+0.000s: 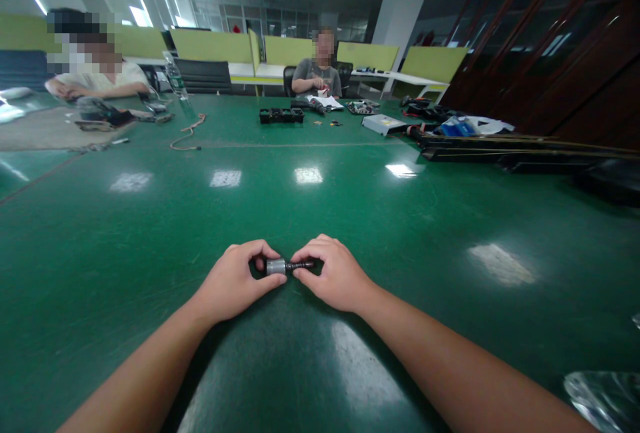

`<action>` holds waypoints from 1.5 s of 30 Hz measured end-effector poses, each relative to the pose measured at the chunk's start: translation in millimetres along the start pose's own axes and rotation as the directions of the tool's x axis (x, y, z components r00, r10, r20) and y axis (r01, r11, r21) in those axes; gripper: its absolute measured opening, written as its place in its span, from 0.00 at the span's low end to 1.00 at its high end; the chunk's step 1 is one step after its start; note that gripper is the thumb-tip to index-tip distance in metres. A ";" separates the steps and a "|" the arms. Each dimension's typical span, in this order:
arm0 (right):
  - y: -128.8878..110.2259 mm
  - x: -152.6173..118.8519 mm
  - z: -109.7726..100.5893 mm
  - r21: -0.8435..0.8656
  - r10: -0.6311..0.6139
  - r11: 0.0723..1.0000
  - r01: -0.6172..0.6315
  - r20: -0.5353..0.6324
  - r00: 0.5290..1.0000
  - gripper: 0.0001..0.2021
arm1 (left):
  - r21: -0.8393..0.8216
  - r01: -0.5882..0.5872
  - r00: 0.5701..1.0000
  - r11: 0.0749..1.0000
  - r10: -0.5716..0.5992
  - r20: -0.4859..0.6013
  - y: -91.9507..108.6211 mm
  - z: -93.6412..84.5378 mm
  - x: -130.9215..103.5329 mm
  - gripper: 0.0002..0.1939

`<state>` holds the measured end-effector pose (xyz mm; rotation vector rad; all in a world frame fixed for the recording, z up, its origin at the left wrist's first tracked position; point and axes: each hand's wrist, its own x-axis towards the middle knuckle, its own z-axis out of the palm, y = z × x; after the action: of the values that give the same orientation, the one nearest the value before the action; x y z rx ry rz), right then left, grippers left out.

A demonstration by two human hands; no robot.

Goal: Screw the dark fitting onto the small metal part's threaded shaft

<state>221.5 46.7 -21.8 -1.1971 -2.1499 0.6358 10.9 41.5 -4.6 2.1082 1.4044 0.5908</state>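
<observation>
Low over the green tabletop, both hands meet on a small motor with a silver cylindrical body and a dark ridged shaft pointing right. My left hand pinches the silver body between thumb and fingers. The dark shaft lies between the thumb and fingers of my right hand, which are closed on it. The motor lies roughly level, its shaft end partly covered by my right fingers.
Far across the table are a black frame-like part, a silver box and a cord. Long dark parts lie at right; clear plastic sits near right. Two people sit opposite, with a bottle at left.
</observation>
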 end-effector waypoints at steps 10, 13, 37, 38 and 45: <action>-0.2 -0.3 0.1 -0.009 0.023 1.000 -0.023 0.002 1.000 0.06 | 0.020 0.012 1.000 1.000 -0.012 -0.006 -0.7 1.2 0.9 0.11; -0.5 0.0 0.2 -0.013 0.035 0.999 -0.035 0.010 0.999 0.07 | 0.027 0.013 1.000 1.000 -0.013 -0.002 0.6 0.5 0.6 0.11; 4.3 -0.5 1.1 -0.097 0.098 0.990 -0.105 -0.068 0.993 0.08 | -0.042 0.050 0.998 0.998 -0.051 -0.033 4.1 -1.6 1.1 0.08; 5.2 -0.2 0.3 -0.111 0.108 0.987 -0.116 -0.078 0.991 0.08 | -0.043 0.048 0.998 0.998 -0.049 -0.033 3.9 -1.5 1.1 0.08; 9.3 1.2 -4.6 -0.185 0.188 0.958 -0.218 -0.167 0.968 0.09 | -0.049 0.067 0.997 0.997 -0.069 -0.042 2.6 -0.8 1.1 0.09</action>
<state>229.6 52.8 -24.3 -1.5398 -2.0192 0.4045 12.7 41.8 -2.3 2.0130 1.4658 0.6402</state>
